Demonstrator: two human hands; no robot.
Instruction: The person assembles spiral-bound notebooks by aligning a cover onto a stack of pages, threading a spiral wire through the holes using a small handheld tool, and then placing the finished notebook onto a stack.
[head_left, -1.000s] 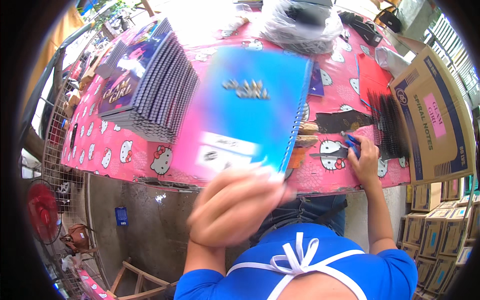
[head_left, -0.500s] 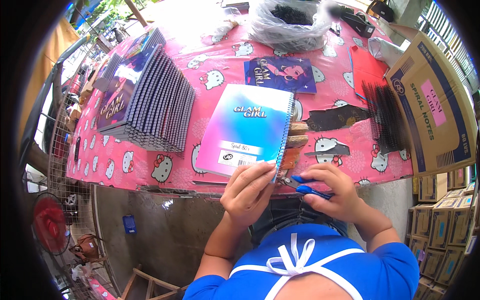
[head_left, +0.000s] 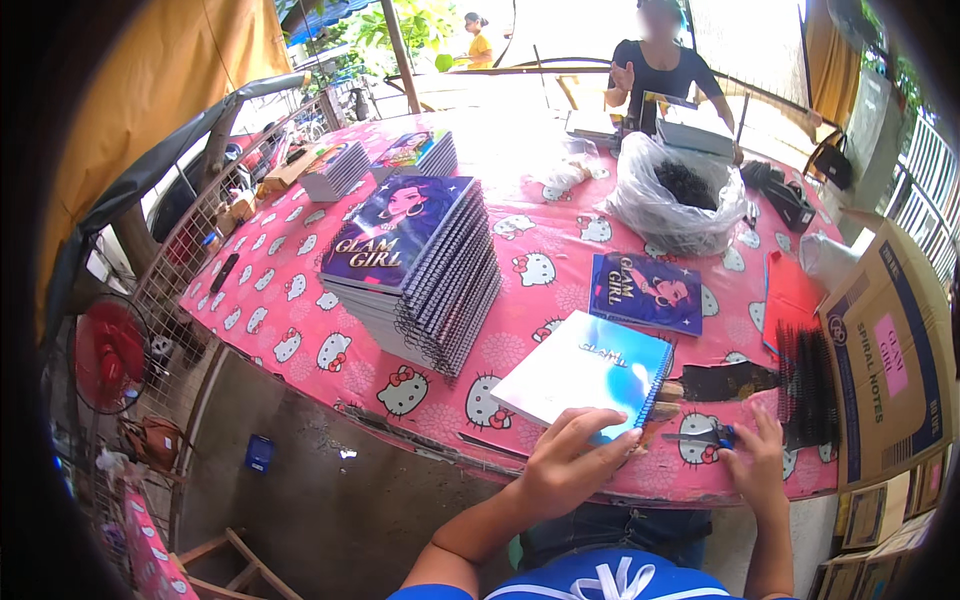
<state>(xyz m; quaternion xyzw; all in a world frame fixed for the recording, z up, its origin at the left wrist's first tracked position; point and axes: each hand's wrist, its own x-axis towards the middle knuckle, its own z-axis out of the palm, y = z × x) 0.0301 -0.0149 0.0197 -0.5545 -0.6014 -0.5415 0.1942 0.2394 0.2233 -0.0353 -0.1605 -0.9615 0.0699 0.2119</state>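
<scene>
A spiral notebook (head_left: 580, 375) with a blue-to-pink cover lies flat on the pink tablecloth (head_left: 300, 330) near the front edge. My left hand (head_left: 575, 460) rests on its near corner with fingers spread over the cover. My right hand (head_left: 755, 455) lies on the table just right of it, fingers touching a small blue-handled tool (head_left: 700, 437) next to the notebook's spiral binding. Beside the tool lies a dark strip (head_left: 725, 382).
A tall stack of spiral notebooks (head_left: 415, 270) stands at the left. One purple notebook (head_left: 645, 292) lies alone. Black spiral combs (head_left: 805, 385), a cardboard box (head_left: 885, 355), a clear bag of dark coils (head_left: 680, 200) and a person in black (head_left: 665, 75) are beyond.
The notebook went from held up and tilted in front of me to lying flat on the table. My right hand moved out to the right, onto the table with the blue tool.
</scene>
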